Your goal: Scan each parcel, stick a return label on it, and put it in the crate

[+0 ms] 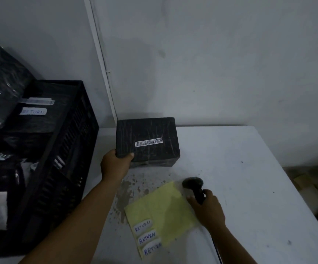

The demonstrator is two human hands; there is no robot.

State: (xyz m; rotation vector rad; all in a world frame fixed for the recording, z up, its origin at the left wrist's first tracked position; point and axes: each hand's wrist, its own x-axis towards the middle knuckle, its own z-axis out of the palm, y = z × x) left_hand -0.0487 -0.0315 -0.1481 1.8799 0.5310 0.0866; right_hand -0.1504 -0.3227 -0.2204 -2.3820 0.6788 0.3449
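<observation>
The left hand (114, 164) grips the near left corner of a black parcel (147, 141) on the white table (240, 178), thumb on top, with the barcode (149, 142) facing up. The right hand (209, 208) is wrapped round the handle of a black scanner (194, 185), just beside a yellow sheet (165, 208) carrying three "RETURN" labels (148, 238). At the left stands a black crate (62, 149) holding wrapped parcels.

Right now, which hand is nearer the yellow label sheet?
Right. The right hand, holding the scanner, sits at the yellow label sheet's right edge; the left hand grips the parcel beyond it.
</observation>
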